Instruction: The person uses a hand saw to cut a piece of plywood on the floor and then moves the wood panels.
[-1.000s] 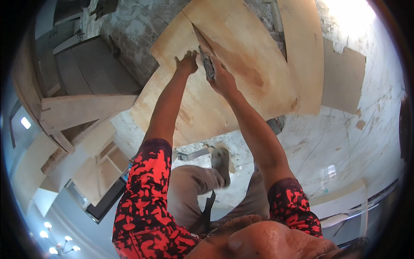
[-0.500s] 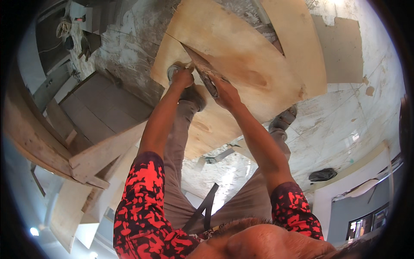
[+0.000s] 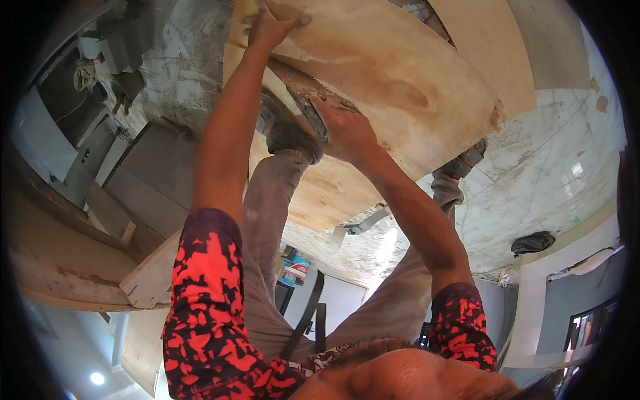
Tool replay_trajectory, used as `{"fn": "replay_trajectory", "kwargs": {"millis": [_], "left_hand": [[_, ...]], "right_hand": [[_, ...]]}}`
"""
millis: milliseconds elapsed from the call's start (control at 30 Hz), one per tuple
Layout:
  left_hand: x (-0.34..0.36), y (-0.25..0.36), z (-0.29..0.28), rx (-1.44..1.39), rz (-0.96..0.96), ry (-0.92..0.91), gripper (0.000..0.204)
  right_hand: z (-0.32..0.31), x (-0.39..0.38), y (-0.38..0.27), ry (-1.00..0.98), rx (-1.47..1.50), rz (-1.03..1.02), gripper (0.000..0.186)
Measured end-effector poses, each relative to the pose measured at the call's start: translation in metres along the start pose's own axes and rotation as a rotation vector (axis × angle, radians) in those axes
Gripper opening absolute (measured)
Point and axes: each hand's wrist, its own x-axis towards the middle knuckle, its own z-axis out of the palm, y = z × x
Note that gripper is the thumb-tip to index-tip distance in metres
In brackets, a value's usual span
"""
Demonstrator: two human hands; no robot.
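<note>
A hand saw (image 3: 297, 81) with a worn, brownish blade is in my right hand (image 3: 348, 133), the fingers wrapped round its dark handle. Its toothed edge faces up and to the right, over a large plywood sheet (image 3: 400, 70). The blade lies along a slit near the sheet's left side; how deep it sits cannot be made out. Farther up, my left hand (image 3: 269, 30) rests on the plywood near its far left edge, thumb and fingers spread. My left shoe (image 3: 292, 140) stands on the sheet beside the saw handle. At the near right edge is my right shoe (image 3: 467, 159).
Another board (image 3: 493, 53) lies beyond the sheet at the right. Dusty tiles (image 3: 553, 167) cover the floor there. A wooden frame (image 3: 150, 273) stands close on the left, near stacked grey panels (image 3: 157, 167). A black bag-like object (image 3: 533, 242) lies at the right.
My left hand has moved away from beside the saw to the far left part of the plywood, its fingers now spread. My right hand still holds the saw. The view has shifted slightly.
</note>
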Motion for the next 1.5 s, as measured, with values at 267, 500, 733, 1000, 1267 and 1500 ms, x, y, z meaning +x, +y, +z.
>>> {"fn": "replay_trajectory", "kwargs": {"millis": [267,500,733,1000,1267,1500], "left_hand": [[-0.003,0.028,-0.012,-0.09,-0.051,-0.168,0.121],[-0.011,0.02,-0.013,-0.117,0.0,-0.202,0.139],[-0.002,0.024,-0.016,-0.085,-0.048,-0.227,0.137],[-0.008,0.018,-0.012,-0.182,-0.012,-0.234,0.135],[-0.012,0.027,-0.016,-0.122,-0.008,-0.258,0.132],[-0.008,0.02,-0.017,-0.139,0.033,-0.224,0.133]], "right_hand": [[0.015,-0.009,0.028,0.114,0.034,-0.168,0.093],[-0.013,-0.042,-0.007,0.031,-0.011,0.051,0.094],[-0.047,-0.146,0.046,0.218,0.084,-0.126,0.09],[-0.014,-0.04,0.013,-0.003,0.052,0.053,0.09],[-0.031,-0.092,0.036,-0.308,0.035,0.286,0.088],[-0.048,-0.125,0.027,-0.227,0.058,0.211,0.087]]}}
